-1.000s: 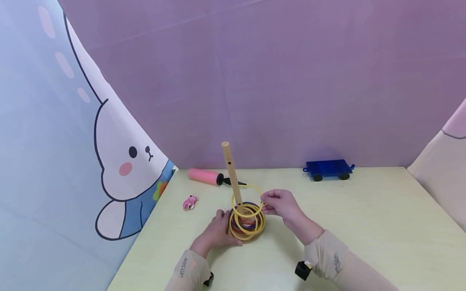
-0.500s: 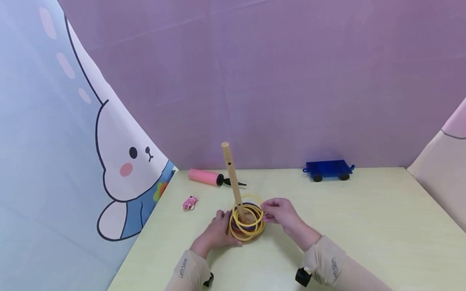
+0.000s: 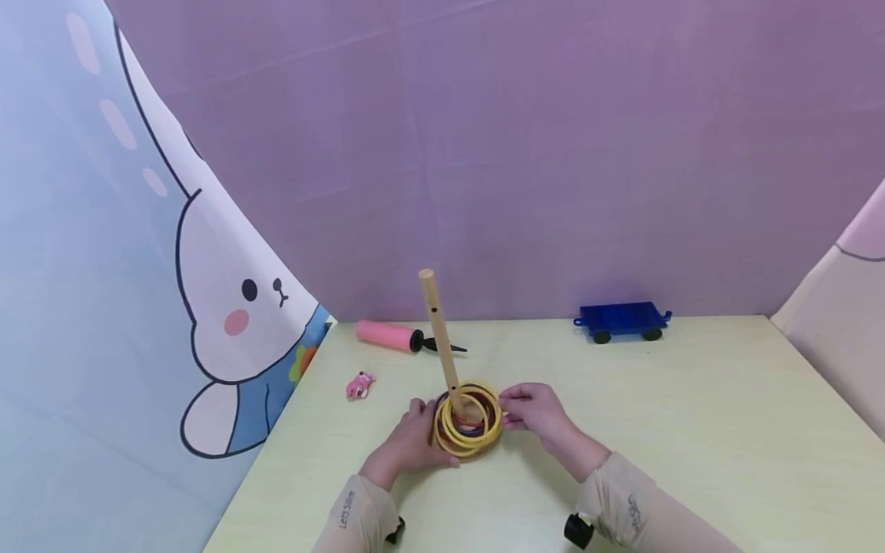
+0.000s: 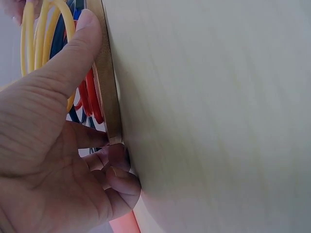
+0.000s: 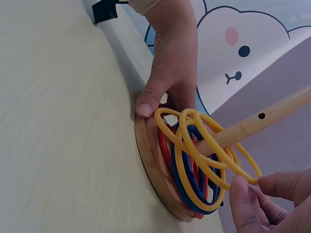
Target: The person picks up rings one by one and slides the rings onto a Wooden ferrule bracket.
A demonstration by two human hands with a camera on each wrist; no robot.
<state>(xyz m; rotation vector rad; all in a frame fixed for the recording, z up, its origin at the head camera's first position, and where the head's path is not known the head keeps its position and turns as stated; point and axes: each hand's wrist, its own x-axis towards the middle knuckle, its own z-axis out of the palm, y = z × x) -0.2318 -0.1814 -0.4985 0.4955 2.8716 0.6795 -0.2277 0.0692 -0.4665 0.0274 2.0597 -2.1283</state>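
A wooden peg stands on a round wooden base on the table. Red rings, blue rings and several yellow rings lie loosely stacked around the peg's foot. My left hand grips the left edge of the base, thumb at the near side; in the left wrist view its fingers curl at the rim. My right hand is at the right of the stack. Its thumb and forefinger pinch the edge of a yellow ring that encircles the peg and tilts over the others.
Behind the peg lies a pink hand pump with a black nozzle. A small pink figurine is to the left. A blue wheeled cart stands at the back right, near the purple backdrop. The pale table extends to the right.
The right hand has lowered the yellow ring around the peg, down from above the stack onto the other rings. My left hand has stayed on the base.
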